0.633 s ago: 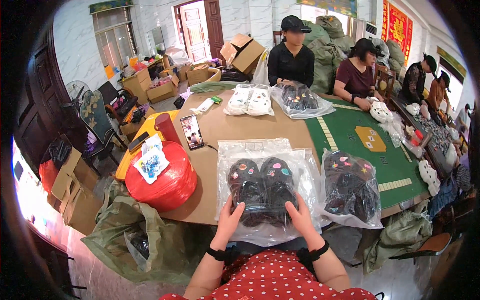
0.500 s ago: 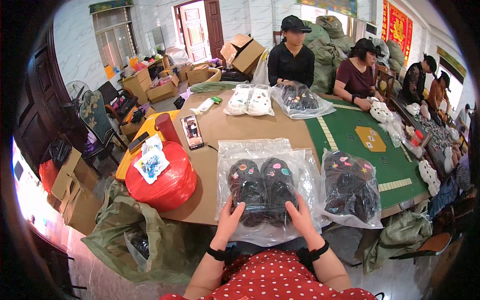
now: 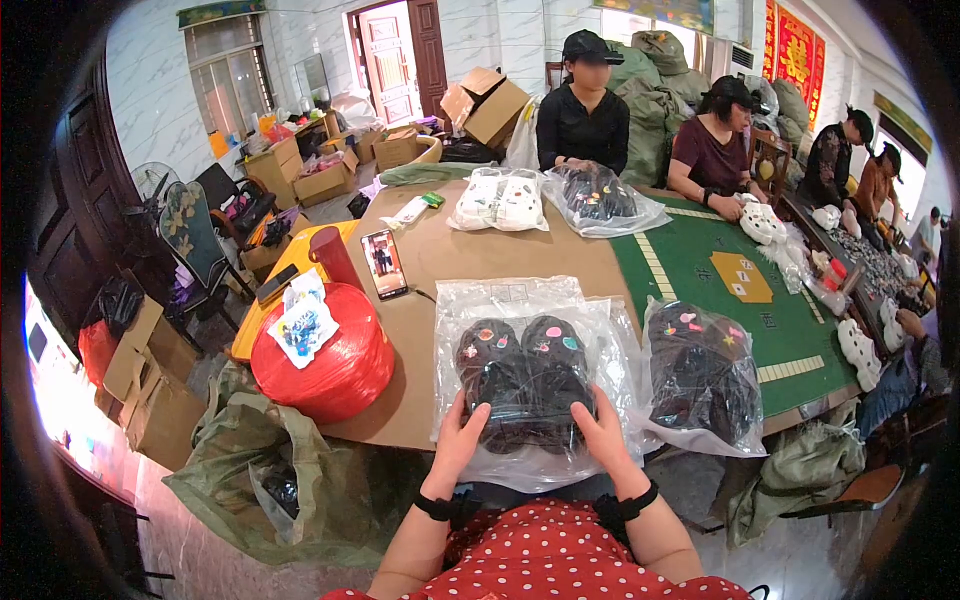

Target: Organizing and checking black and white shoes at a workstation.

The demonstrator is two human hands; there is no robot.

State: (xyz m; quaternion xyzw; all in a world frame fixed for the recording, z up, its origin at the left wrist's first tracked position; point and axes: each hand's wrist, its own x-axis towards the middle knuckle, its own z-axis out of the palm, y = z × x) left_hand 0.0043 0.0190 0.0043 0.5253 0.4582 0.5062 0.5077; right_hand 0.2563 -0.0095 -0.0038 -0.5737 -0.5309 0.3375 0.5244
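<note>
A pair of black clogs (image 3: 522,390) with small colourful charms lies in a clear plastic bag (image 3: 509,292) at the table's near edge. My left hand (image 3: 462,437) grips the pair's left side, its thumb on top. On the opposite side, my right hand (image 3: 599,428) holds it the same way. The undersides of my fingers are hidden. Just right of my right hand rests another bagged pair of black clogs (image 3: 702,375), also with charms.
Left of my hands are a big red roll of plastic twine (image 3: 330,370), a phone (image 3: 384,263) and a red cup (image 3: 333,257). Bagged white clogs (image 3: 499,199) and bagged dark clogs (image 3: 604,199) lie across the table. Co-workers sit beyond and right. A green sack (image 3: 270,480) stands below left.
My hands and the bagged black clogs stay almost still. At the far right, a co-worker's hand has come into view beside a white clog.
</note>
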